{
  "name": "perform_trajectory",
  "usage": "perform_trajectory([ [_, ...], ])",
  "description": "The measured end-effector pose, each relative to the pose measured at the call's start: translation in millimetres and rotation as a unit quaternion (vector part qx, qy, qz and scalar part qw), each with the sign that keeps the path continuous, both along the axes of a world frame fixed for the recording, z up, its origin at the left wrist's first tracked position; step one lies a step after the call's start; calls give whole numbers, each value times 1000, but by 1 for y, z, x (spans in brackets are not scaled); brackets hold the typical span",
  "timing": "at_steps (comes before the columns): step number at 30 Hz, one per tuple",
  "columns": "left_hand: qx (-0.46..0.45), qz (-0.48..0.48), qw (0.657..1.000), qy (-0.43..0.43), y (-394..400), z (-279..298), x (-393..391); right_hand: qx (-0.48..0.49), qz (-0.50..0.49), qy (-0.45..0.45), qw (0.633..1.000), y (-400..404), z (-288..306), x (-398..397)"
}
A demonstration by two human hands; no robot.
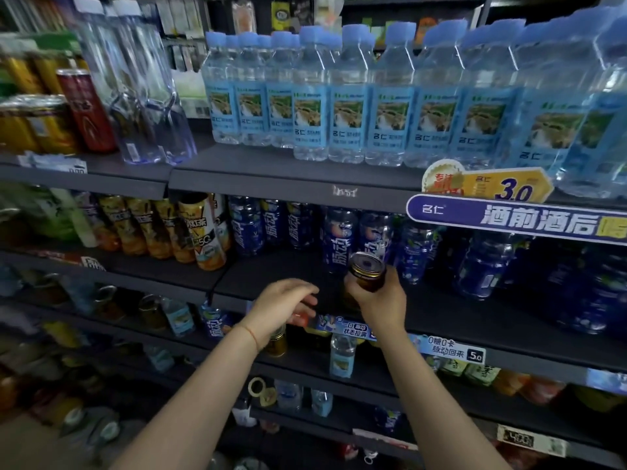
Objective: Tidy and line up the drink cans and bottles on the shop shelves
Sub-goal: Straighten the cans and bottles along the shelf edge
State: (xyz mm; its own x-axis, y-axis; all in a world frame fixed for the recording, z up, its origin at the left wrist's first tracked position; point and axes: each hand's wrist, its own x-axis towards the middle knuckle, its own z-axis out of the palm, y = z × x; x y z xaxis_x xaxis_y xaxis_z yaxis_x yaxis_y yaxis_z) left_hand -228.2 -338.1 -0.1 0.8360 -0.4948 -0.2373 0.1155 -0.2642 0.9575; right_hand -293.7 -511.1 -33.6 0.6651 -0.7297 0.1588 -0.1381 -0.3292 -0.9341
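Observation:
My right hand [380,303] grips a dark gold can [367,271] with a ring-pull top, held upright over the front of the middle shelf [271,276]. My left hand [283,307] hovers just left of it with loosely curled fingers and holds nothing. Dark blue drink bottles [339,239] stand behind the can along the same shelf. Below my left wrist a similar gold can [276,344] stands on the lower shelf.
A row of blue-capped water bottles [346,96] fills the upper shelf. Orange tea bottles [190,232] stand at the middle left. A small water bottle [342,356] sits on the lower shelf. Price tags and a purple promo sign [515,218] line the shelf edges.

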Motion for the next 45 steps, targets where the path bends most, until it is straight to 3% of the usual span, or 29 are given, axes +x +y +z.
perform_trajectory([
  [3,-67,46,995,50,12,-4,5,28,80,-33,996,31,14,-3],
  [7,-177,57,970,154,50,-3,7,-1,172,8,985,93,33,13],
  [13,-209,155,949,178,184,0,47,13,241,24,970,222,59,76],
  [20,-231,232,943,60,395,33,137,31,394,54,917,432,93,166],
  [26,-181,219,950,-132,497,93,207,3,383,-18,924,542,151,235],
  [30,-91,210,934,-274,544,122,256,-75,332,-88,936,570,194,286],
  [38,40,228,907,-353,605,130,389,-97,230,-208,946,577,257,414],
  [45,86,216,847,-478,606,157,484,-167,152,-178,958,573,281,506],
])
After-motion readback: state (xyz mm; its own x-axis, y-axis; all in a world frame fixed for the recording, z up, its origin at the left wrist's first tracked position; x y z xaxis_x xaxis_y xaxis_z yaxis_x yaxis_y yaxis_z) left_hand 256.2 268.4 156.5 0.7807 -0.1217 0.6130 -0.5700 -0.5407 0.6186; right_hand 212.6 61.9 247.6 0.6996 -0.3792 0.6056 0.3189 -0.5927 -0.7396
